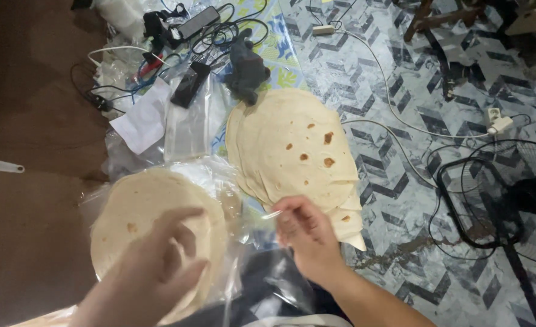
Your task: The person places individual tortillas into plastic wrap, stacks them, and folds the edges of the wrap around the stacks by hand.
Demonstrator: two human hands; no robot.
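Note:
My left hand [159,266] lies flat on a stack of round pale tortillas [134,212] that sits inside a clear plastic bag [231,200]. My right hand [307,236] pinches the open edge of that bag between thumb and fingers. Just beyond it a second, fanned-out pile of tortillas [292,145] with brown spots rests on the patterned surface. The left hand is blurred.
Several black cables and chargers [189,36] tangle at the top left, with a dark cloth [246,69], a sheet of white paper [141,124] and spare clear bags [189,121]. A fan grille [498,200] and white cords [401,121] lie on the chevron floor at the right.

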